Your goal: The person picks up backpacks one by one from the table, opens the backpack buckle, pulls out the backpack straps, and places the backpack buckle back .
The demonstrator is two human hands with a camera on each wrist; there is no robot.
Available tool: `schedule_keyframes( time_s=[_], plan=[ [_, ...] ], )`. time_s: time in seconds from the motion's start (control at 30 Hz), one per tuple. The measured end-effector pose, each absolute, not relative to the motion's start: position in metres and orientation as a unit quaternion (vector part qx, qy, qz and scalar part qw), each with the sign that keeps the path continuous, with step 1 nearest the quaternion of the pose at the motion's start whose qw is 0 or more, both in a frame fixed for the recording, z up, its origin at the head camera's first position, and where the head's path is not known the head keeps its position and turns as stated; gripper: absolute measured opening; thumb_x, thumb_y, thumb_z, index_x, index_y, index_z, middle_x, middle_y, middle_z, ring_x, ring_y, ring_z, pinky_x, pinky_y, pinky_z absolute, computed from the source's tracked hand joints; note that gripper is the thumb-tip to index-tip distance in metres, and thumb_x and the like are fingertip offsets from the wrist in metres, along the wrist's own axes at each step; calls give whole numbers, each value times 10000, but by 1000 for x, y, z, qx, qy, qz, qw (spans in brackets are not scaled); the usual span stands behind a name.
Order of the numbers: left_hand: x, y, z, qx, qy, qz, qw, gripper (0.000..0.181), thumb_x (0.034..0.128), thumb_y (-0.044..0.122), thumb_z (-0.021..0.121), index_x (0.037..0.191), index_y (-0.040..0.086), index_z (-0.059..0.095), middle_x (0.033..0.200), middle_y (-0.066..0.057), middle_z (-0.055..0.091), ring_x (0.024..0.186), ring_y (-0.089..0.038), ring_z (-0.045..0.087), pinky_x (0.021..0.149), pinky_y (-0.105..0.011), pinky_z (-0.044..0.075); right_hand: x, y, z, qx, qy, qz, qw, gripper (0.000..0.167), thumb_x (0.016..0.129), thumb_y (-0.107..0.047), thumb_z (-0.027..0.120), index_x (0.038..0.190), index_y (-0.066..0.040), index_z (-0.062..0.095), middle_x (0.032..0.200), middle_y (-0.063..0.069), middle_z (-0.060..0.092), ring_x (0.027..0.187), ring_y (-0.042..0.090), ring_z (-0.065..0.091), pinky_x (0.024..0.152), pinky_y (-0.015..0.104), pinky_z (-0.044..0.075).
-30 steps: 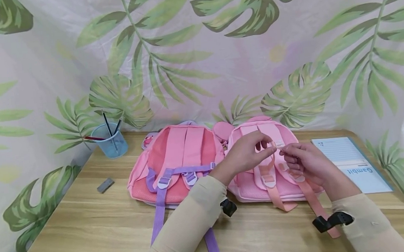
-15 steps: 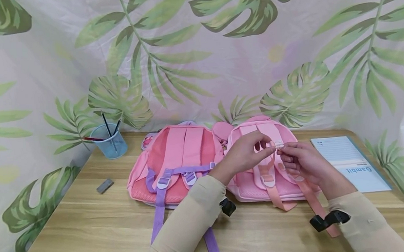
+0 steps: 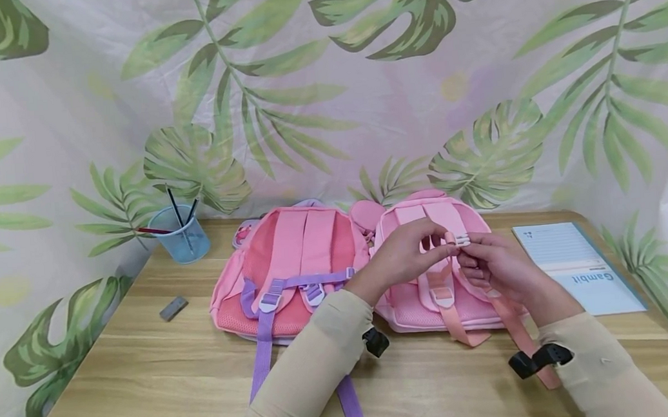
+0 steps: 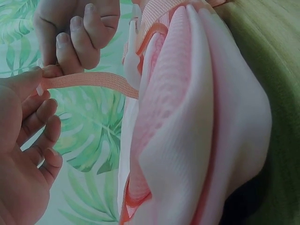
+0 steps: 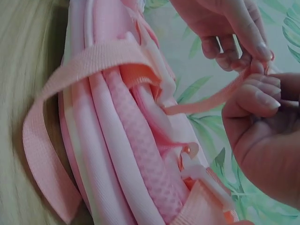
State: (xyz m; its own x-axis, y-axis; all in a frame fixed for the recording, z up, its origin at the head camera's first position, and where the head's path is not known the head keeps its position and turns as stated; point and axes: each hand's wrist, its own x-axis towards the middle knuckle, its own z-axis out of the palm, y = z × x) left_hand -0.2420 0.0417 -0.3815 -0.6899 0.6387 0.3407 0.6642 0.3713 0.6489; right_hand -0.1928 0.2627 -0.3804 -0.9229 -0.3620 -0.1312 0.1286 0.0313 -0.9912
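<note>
A pink backpack [image 3: 399, 310] with peach straps lies on the table, its straps facing up. Over it my left hand [image 3: 404, 255] pinches a narrow peach strap [image 4: 93, 80] between thumb and index finger. Just to the right, my right hand [image 3: 503, 268] pinches a small white plastic buckle [image 3: 462, 240] at the strap's end. The hands nearly meet, fingertip to fingertip. In the right wrist view the strap runs taut from the bag up to the fingers, which hide most of the buckle. A wide peach strap [image 5: 40, 154] hangs loose over the bag's side.
Left of it lies another pink backpack [image 3: 236, 306] with purple straps [image 3: 267, 352]; its chest strap [image 3: 321, 279] spans both shoulder straps. A blue pen cup [image 3: 188, 244] and a grey eraser [image 3: 173, 308] are at the left. An open notebook [image 3: 582, 268] lies at the right.
The right hand has shifted slightly left and turned, and more of the white buckle shows between the hands. The left hand has stayed almost still.
</note>
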Motion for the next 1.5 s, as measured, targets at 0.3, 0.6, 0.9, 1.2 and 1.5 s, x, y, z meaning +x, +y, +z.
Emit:
schedule_keyframes(
  time_s=[0.3,0.6,0.9,1.2,1.5],
  plan=[
    [-243,41,-382,-398,-827,-398,13,160,1042,269,744,1110,125,756,970,-5,682,908,-134,594,801,-177,457,-193,271,-386,-136,717,-665,158,261,1167,-156,427,1129,-82,675,772,-26,470,640,136,381,579,368,224],
    [-244,41,-385,-398,-828,-395,7,166,1039,255,749,1117,109,753,965,-19,676,904,-159,600,789,-180,444,-193,275,-391,-145,690,-692,157,241,1152,-111,461,1028,-63,662,800,-31,547,666,133,439,573,292,341],
    [-246,40,-384,-386,-847,-364,-1,199,1040,276,747,1164,121,759,1000,3,701,912,-126,610,799,-176,459,-187,280,-382,-104,754,-642,94,250,1102,-82,576,1347,-29,586,977,-44,632,785,115,586,659,235,544],
    [-247,42,-375,-382,-861,-336,-6,188,1034,306,755,1137,151,781,962,42,693,884,-84,582,793,-182,458,-186,277,-375,-130,822,-553,48,444,1049,-89,700,1447,62,574,1133,-62,748,909,117,713,793,245,618],
    [-248,44,-378,-370,-866,-333,-55,344,1003,340,792,1265,118,765,982,32,681,877,-81,578,774,-180,465,-188,275,-377,-79,808,-583,34,357,1031,-134,744,1341,33,687,1025,-77,778,847,96,676,760,256,601]
  ],
)
